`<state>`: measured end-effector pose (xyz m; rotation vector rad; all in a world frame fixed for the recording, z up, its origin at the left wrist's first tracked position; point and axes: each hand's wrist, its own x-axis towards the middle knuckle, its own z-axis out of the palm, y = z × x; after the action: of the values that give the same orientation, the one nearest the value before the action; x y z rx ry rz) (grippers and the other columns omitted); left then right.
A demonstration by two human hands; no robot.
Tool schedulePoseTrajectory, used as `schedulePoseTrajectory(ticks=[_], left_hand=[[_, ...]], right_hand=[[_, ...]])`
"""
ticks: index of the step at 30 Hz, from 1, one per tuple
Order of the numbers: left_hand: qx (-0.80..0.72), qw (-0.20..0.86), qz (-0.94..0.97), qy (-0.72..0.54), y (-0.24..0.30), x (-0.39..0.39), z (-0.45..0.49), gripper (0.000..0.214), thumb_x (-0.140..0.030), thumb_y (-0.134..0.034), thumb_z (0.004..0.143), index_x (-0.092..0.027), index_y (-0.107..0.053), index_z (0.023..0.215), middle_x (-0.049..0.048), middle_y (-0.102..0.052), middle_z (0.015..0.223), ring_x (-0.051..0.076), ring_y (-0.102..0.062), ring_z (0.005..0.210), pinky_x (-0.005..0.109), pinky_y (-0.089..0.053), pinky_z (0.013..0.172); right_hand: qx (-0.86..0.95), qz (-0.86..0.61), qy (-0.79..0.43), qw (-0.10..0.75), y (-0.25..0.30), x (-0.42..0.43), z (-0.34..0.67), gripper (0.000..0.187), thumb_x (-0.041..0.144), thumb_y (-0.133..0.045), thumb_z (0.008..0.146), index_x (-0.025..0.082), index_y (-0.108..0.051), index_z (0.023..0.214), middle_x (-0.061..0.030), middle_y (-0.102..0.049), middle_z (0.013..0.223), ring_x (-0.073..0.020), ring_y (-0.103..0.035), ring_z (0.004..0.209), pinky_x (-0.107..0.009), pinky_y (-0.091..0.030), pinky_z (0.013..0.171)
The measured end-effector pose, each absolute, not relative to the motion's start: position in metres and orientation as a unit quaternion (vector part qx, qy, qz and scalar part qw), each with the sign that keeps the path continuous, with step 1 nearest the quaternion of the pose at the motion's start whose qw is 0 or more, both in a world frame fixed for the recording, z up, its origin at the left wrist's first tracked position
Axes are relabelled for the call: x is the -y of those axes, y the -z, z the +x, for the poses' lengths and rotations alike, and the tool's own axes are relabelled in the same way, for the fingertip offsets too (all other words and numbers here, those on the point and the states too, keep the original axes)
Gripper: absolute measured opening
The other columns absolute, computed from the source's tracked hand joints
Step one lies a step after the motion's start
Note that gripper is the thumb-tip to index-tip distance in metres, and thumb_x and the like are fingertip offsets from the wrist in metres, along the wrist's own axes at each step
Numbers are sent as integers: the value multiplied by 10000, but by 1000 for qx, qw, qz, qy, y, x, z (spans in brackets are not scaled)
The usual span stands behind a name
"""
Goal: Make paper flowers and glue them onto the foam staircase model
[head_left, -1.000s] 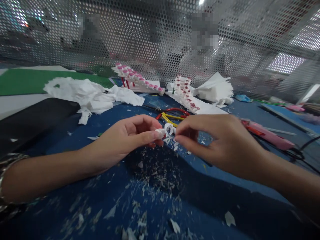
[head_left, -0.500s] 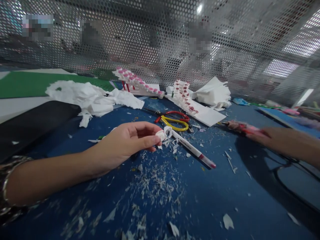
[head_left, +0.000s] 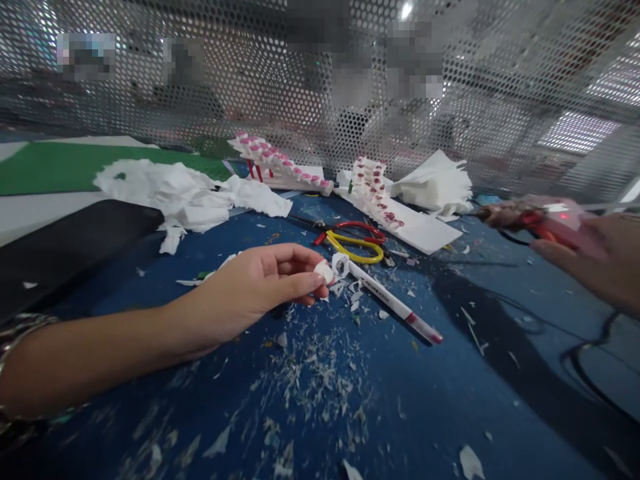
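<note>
My left hand (head_left: 260, 283) pinches a small white round piece (head_left: 324, 271) between thumb and fingertips, above the blue table. At the right my right hand (head_left: 595, 257) is closed round a pink-red hot glue gun (head_left: 555, 217). Its stained nozzle points left, a small red light glows on its body, and a black cable (head_left: 585, 357) trails beneath. Just past my left fingertips lie a white ring-shaped scrap (head_left: 341, 265) and a white marker pen (head_left: 385, 297) with a dark red tip end. Behind them rest scissors with red and yellow handles (head_left: 357, 247).
White scraps (head_left: 320, 380) litter the table. Crumpled white paper (head_left: 165, 193) and a black flat object (head_left: 70, 243) lie at left. Toward the perforated metal screen (head_left: 280, 87) stand strips with pink dots (head_left: 280, 160) and dark red dots (head_left: 373, 187), beside stacked white sheets (head_left: 435, 183).
My right hand has lifted the hot glue gun off the table, raising it and turning it so its light shows. My left hand keeps its pinch on the white piece, almost unmoved.
</note>
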<state>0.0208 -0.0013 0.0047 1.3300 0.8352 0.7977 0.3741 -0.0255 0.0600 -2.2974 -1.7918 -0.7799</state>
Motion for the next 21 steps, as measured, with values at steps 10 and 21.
schedulePoseTrajectory(ticks=[10,21], left_hand=[[-350,662,572,-335,-4,3,20,142,-182,-639,698,-180,-563,818,-53,-665,630,40,-605,586,60,-436,521],[-297,685,580,-325,-2,2,21,71,-185,-647,693,-183,-581,718,-61,-664,659,43,-627,612,76,-469,576]], right_hand=[[756,-525,337,196,-40,64,266,361,552,-281,823,213,-366,729,-27,-445,655,-146,-447,574,-282,-297,447],[764,-506,343,210,-28,59,259,317,460,-279,853,163,-374,799,-84,-445,722,-223,-485,746,-320,-369,544]])
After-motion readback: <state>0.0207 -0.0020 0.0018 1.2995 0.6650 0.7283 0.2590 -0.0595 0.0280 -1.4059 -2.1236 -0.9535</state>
